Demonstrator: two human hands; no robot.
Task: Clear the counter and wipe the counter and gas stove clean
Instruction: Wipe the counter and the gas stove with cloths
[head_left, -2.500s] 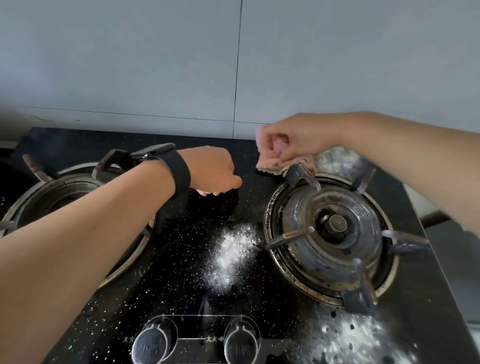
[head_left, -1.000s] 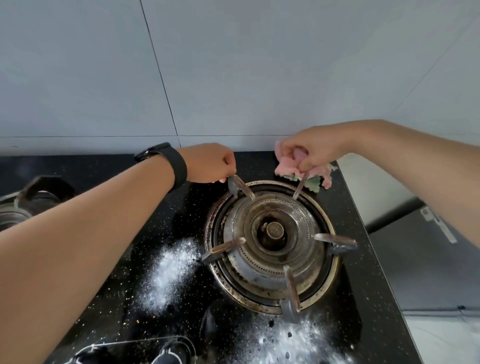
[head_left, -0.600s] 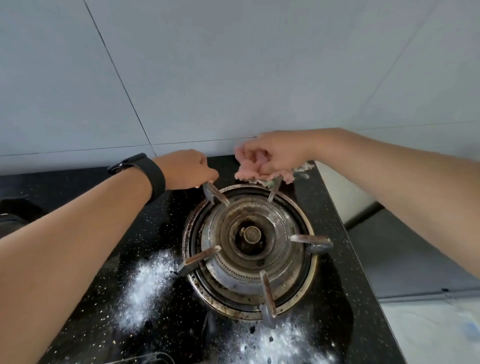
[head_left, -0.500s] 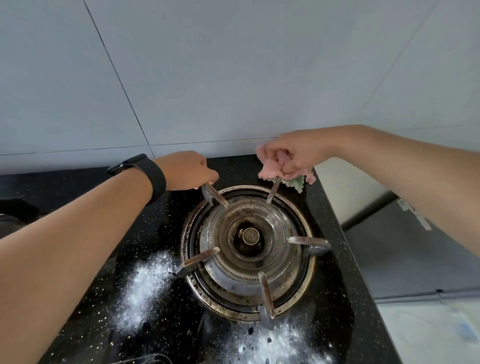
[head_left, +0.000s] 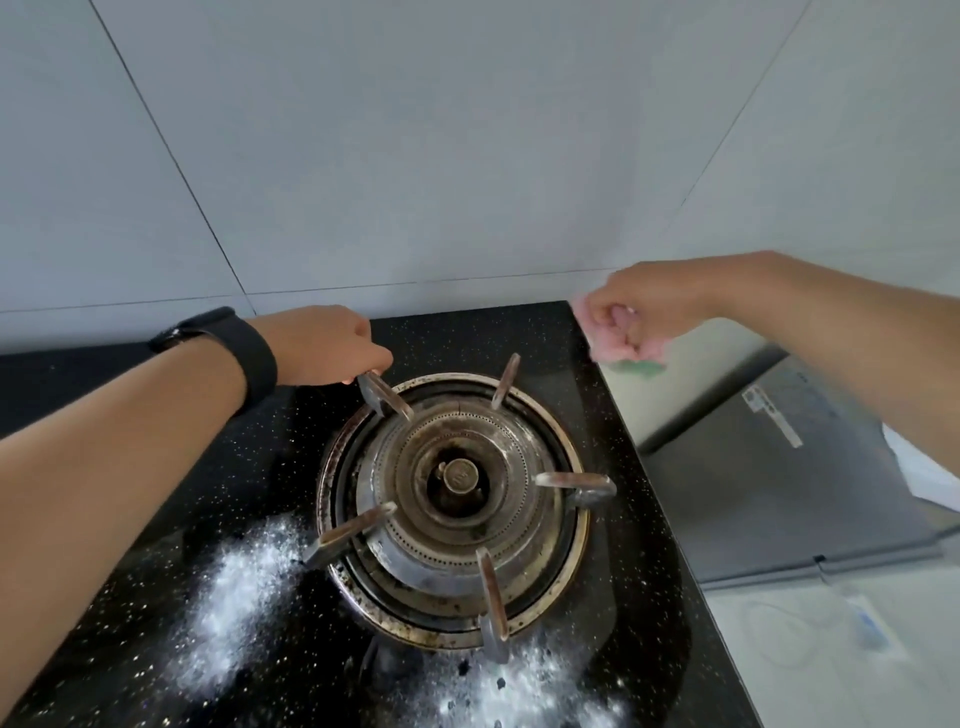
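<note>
Cloth (head_left: 607, 354) bunched in right hand (head_left: 644, 307); left hand (head_left: 323, 345) seemingly grips stove prong (head_left: 385, 399)

Left arm: bare forearm extended from lower left, black watch (head_left: 244, 353) on wrist.
Left hand (head_left: 327, 345): knuckles up, fingers curled round pan-support prong (head_left: 384, 397).
Right arm: extended from right.
Right hand (head_left: 641, 306): aloft, blurred, fist clutching pink-green cloth (head_left: 615, 352).

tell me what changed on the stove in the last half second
The right hand swung its cloth rightward, from behind the burner to past the right edge of the stove, still clenched. The left hand kept its grip on the back-left prong; the powder patches are unwiped.
</note>
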